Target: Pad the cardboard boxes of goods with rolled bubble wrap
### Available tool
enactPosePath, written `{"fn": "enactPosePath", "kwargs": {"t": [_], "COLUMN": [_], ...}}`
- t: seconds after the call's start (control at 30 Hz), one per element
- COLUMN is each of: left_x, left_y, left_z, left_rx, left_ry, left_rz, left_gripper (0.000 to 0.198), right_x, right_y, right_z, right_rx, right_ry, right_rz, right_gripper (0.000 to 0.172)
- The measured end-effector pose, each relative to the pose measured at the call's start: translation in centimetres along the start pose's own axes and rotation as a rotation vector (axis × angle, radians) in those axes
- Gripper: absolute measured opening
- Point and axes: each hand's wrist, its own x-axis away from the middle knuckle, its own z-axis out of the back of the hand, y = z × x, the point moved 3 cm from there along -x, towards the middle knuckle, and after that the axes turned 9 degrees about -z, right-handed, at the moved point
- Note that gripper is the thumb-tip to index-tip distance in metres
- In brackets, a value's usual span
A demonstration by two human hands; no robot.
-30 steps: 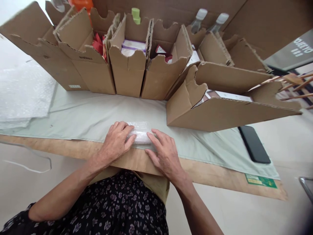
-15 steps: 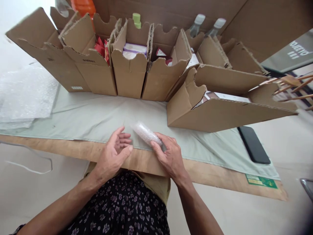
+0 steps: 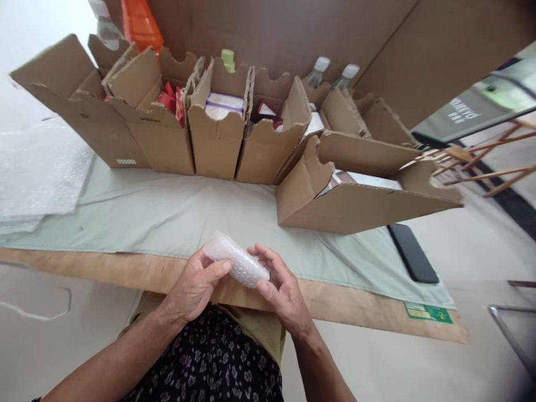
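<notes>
A small bundle wrapped in bubble wrap (image 3: 237,260) is held above the table's near edge, tilted with its left end higher. My left hand (image 3: 196,285) grips its left end with thumb and fingers closed round it. My right hand (image 3: 281,285) cups its right end from below, fingers curled against the wrap. What is inside the wrap is hidden. Below the hands lies the pale green cloth (image 3: 167,215) over the wooden table (image 3: 355,308).
A row of open cardboard boxes (image 3: 215,134) with packets stands at the back; a larger box (image 3: 360,192) sits at the right. Bubble wrap sheets (image 3: 39,173) lie at the left. A black phone (image 3: 412,252) lies on the cloth at the right. Bottles (image 3: 333,75) stand behind.
The wrapped bundle was pressed flat on the cloth under both hands; the right hand lifted it, and now both hands hold it up, nearer my body.
</notes>
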Motion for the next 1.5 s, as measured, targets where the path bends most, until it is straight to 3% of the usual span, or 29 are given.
{"fn": "enactPosePath", "kwargs": {"t": [0.13, 0.3, 0.37, 0.43, 0.53, 0.6, 0.7, 0.83, 1.03, 1.17, 1.3, 1.5], "left_x": [-0.2, -1.6, -3.1, -5.3, -8.7, -10.2, -11.0, -10.9, -10.7, -10.5, -10.4, -10.3], "left_y": [-0.4, 1.6, 2.8, 3.5, 2.5, 1.0, -0.7, -0.9, -0.6, -0.8, -0.7, -0.5], "left_z": [-0.9, -2.7, -3.4, -3.8, -4.2, -4.2, -4.0, -3.4, -3.6, -3.8, -3.8, -3.9], "left_rx": [-0.083, -0.229, -0.222, -0.247, -0.498, -0.639, -0.696, -0.752, -0.850, -0.895, -0.919, -0.943], "left_ry": [-0.058, -0.361, -0.432, -0.403, -0.277, -0.232, -0.255, -0.305, -0.372, -0.414, -0.430, -0.443], "left_rz": [-0.015, -0.038, -0.121, -0.223, -0.302, -0.322, -0.350, -0.392, -0.475, -0.529, -0.560, -0.572], "left_gripper": [0.037, 0.048, 0.060, 0.061, 0.049, 0.044, 0.038, 0.035, 0.025, 0.020, 0.019, 0.018], "right_x": [0.4, 1.5, 2.3, 2.8, 2.2, 0.3, -3.7, -7.4, -11.3, -13.0, -13.0, -13.5], "right_y": [-0.2, -3.6, -6.3, -9.7, -15.1, -18.0, -20.1, -20.7, -20.9, -20.6, -20.6, -19.9], "right_z": [0.3, 3.6, 6.4, 9.8, 14.6, 16.8, 18.1, 16.5, 12.8, 11.9, 12.8, 12.1], "right_rx": [-0.141, 0.018, 0.087, 0.124, 0.223, 0.381, 0.615, 0.946, 1.232, 1.296, 1.171, 1.449], "right_ry": [-0.009, 0.143, 0.290, 0.523, 0.906, 0.969, 0.763, 0.442, 0.241, 0.026, 0.016, 0.024], "right_rz": [-0.076, 0.040, 0.111, 0.183, 0.315, 0.362, 0.211, 0.009, -0.198, -0.196, -0.256, -0.199], "right_gripper": [0.045, 0.029, 0.026, 0.024, 0.022, 0.026, 0.031, 0.024, 0.017, 0.023, 0.018, 0.019]}}
